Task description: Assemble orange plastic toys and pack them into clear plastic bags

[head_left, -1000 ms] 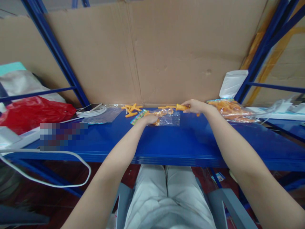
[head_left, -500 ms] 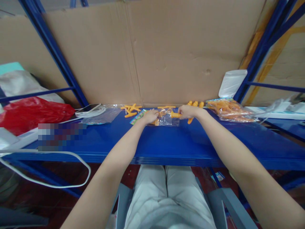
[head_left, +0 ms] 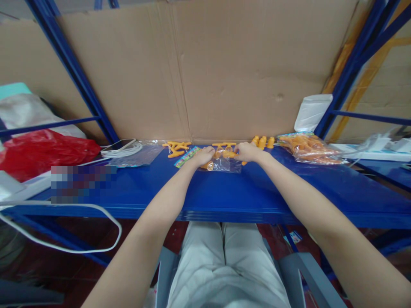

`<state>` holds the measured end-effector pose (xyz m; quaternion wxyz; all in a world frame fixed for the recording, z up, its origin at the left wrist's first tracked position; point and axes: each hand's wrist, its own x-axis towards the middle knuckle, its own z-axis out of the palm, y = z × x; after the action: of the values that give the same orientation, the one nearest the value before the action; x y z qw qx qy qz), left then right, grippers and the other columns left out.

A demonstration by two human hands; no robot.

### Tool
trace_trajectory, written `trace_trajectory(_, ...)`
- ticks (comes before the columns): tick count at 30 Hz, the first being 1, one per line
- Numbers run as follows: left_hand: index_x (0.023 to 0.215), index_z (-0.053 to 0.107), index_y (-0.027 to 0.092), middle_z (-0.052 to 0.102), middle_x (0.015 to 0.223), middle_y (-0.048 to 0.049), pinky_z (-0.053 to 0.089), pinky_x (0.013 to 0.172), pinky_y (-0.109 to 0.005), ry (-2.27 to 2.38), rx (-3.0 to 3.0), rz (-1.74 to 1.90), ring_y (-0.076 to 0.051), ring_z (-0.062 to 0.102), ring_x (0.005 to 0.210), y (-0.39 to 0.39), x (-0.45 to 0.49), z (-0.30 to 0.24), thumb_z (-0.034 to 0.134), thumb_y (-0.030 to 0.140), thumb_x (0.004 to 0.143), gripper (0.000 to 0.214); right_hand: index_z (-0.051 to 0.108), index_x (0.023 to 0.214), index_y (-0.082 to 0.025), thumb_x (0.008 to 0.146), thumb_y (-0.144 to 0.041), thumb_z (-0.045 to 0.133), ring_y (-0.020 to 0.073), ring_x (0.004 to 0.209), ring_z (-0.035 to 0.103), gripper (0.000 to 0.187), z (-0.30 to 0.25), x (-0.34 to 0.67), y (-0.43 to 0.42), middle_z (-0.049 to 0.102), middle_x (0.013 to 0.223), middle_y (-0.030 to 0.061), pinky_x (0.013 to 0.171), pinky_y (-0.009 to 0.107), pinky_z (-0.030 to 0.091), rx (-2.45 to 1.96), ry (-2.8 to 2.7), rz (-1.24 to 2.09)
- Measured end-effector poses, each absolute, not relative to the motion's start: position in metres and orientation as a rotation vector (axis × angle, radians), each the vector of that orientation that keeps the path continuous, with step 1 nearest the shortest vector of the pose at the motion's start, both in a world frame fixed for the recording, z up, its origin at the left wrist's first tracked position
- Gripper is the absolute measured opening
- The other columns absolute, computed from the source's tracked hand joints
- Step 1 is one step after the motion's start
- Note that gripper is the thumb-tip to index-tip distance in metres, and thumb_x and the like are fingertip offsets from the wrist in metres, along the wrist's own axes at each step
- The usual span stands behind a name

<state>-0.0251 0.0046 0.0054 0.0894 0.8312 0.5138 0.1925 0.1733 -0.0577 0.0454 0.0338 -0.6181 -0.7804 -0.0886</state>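
Note:
A clear plastic bag [head_left: 227, 166] with a colourful header card [head_left: 187, 156] lies on the blue shelf, with orange plastic parts inside. My left hand [head_left: 204, 156] is closed on the bag beside its card. At the bag's right end, my right hand [head_left: 248, 152] grips an orange plastic piece [head_left: 229, 153], whose far end lies within the bag. Part of that piece is hidden by my fingers. Just behind the bag is another orange part [head_left: 224, 144]. Orange Y-shaped pieces [head_left: 176, 148] lie to the left, and several knobbed orange pieces [head_left: 262, 142] sit right of my right hand.
Filled bags of orange parts [head_left: 308, 147] lie at the right. Flat clear bags [head_left: 141, 155], a coiled white cable [head_left: 128, 149] and a red plastic bag [head_left: 48, 149] are on the left. Cardboard [head_left: 224, 77] walls off the back of the blue shelf [head_left: 224, 196].
My right hand has moved left, pushing the orange piece further into the bag. My left hand stays on the bag with barely any shift.

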Motion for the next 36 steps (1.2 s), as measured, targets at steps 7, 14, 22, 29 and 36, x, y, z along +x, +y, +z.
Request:
trace_trajectory(7,0.086,0.057,0.020,0.064,0.110,-0.0060,0.043,0.094,-0.033,1.525,2.429,0.629,-0.020,0.057,0.104,-0.001,-0.023,0.009,0.029,0.024,0.094,0.029,0.076,0.100,-0.020,0.085,-0.032,0.053,0.0284,0.105,0.065,0.030,0.048,0.168,-0.065,0.073,0.101,0.0115,0.088,0.040,0.046,-1.909,-2.355,-0.308)
trace_trajectory(14,0.089,0.059,0.017,0.065,0.110,-0.0094,0.042,0.094,-0.031,1.538,2.417,0.693,-0.021,0.058,0.103,0.000,-0.024,0.007,0.027,0.019,0.092,0.031,0.076,0.104,-0.024,0.085,-0.036,0.054,0.0281,0.107,0.064,0.031,0.046,0.162,-0.066,0.074,0.101,0.0090,0.088,0.040,0.046,-1.897,-2.276,-0.218)
trace_trajectory(22,0.089,0.059,0.018,0.066,0.107,-0.0087,0.043,0.092,-0.030,1.558,2.384,0.746,-0.020,0.058,0.102,0.005,-0.025,0.001,0.029,0.021,0.092,0.031,0.073,0.108,-0.028,0.086,-0.033,0.051,0.0284,0.114,0.060,0.032,0.041,0.151,-0.070,0.070,0.115,0.0066,0.091,0.041,0.044,-1.969,-2.149,-0.125)
trace_trajectory(29,0.091,0.060,0.019,0.068,0.105,-0.0079,0.045,0.089,-0.031,1.573,2.377,0.736,-0.020,0.060,0.098,0.003,-0.025,0.001,0.030,0.023,0.092,0.031,0.073,0.108,-0.027,0.085,-0.033,0.050,0.0299,0.115,0.060,0.033,0.040,0.148,-0.071,0.070,0.115,0.0084,0.090,0.041,0.045,-1.939,-2.156,-0.122)
trace_trajectory(36,0.089,0.067,0.017,0.070,0.106,-0.0073,0.044,0.090,-0.029,1.579,2.458,0.738,-0.020,0.060,0.101,0.001,-0.024,0.004,0.040,0.018,0.085,0.027,0.073,0.110,-0.024,0.085,-0.042,0.050,0.0284,0.109,0.064,0.038,0.040,0.144,-0.072,0.073,0.106,0.0107,0.088,0.037,0.048,-1.976,-2.084,-0.118)
